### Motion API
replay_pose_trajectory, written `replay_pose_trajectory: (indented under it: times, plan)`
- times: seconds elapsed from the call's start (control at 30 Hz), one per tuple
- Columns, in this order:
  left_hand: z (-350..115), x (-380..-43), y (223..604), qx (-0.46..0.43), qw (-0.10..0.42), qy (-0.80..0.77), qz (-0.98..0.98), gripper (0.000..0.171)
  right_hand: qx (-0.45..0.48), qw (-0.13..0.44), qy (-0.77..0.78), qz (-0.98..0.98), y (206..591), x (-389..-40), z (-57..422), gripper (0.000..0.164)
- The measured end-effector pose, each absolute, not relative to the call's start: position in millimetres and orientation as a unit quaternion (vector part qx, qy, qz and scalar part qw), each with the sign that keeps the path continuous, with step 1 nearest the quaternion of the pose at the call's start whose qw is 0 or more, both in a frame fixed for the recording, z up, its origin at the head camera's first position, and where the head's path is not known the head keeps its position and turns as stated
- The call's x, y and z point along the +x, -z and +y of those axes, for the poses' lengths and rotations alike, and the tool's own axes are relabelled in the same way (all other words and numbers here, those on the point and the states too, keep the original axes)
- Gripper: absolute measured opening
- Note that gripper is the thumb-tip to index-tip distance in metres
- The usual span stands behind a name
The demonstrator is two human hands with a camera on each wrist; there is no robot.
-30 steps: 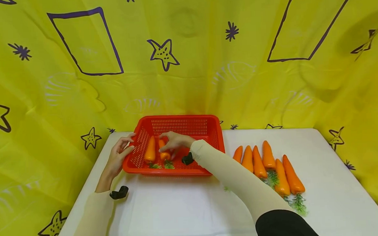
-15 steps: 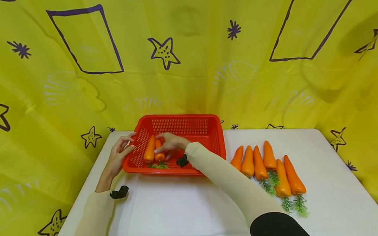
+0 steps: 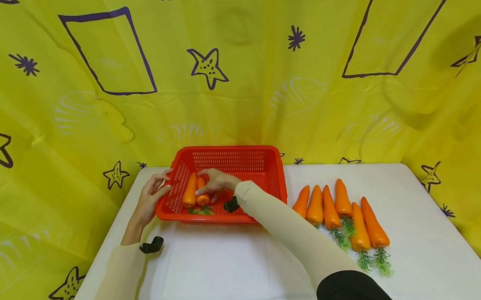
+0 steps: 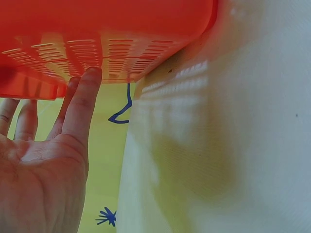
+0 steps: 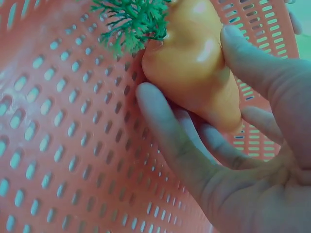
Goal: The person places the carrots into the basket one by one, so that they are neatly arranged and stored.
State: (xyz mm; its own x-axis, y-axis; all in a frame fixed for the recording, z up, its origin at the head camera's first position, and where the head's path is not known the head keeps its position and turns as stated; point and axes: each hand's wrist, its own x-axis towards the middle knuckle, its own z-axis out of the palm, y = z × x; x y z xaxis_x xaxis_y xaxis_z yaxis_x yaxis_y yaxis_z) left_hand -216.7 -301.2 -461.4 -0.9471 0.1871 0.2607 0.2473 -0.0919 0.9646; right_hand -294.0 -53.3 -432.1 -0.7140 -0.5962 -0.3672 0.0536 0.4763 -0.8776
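In the head view a red plastic basket (image 3: 227, 218) with slotted walls stands on the table. Side by side in its left part lie an orange carrot (image 3: 190, 192) and a second carrot (image 3: 202, 197), both with green tops toward me. My right hand (image 3: 219, 181) holds the second one; in the right wrist view thumb and fingers lie on either side of that carrot (image 5: 189, 58), near the slotted floor. My left hand (image 3: 149, 198) is at the basket's left side. Its nearly straight fingers (image 4: 80, 109) touch the outer wall in the left wrist view.
Several more carrots (image 3: 358, 230) lie on the white tabletop (image 3: 221, 267) to the right of the basket, partly behind my right forearm. A yellow patterned curtain (image 3: 238, 101) hangs close behind the basket and at both sides.
My right hand has shifted slightly left with the second carrot, bringing it against the first, then stayed nearly still. The left hand and the basket have stayed in place.
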Motion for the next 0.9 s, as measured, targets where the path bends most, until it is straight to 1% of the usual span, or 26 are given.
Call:
replay_pose_trajectory:
  times: [0.3, 0.57, 0.7, 0.9]
  plan:
    - [-301.5, -217.1, 463.2, -0.163, 0.025, 0.720, -0.674, 0.020, -0.208, 0.349, 0.451, 0.795, 424.6, -294.1, -41.5, 0.082]
    - [-301.3, -216.3, 463.0, -0.165, 0.024, 0.724, -0.669, 0.025, -0.226, 0.359, 0.424, 0.800, 412.5, -290.5, -28.4, 0.080]
    - [-301.0, -216.1, 461.9, -0.166, 0.025, 0.724, -0.669, 0.027, -0.229, 0.362, 0.393, 0.814, 402.9, -289.3, -19.1, 0.082]
    - [-300.5, -215.4, 459.7, -0.161, 0.024, 0.722, -0.672, 0.026, -0.272, 0.350, 0.338, 0.831, 377.1, -286.8, 1.9, 0.081]
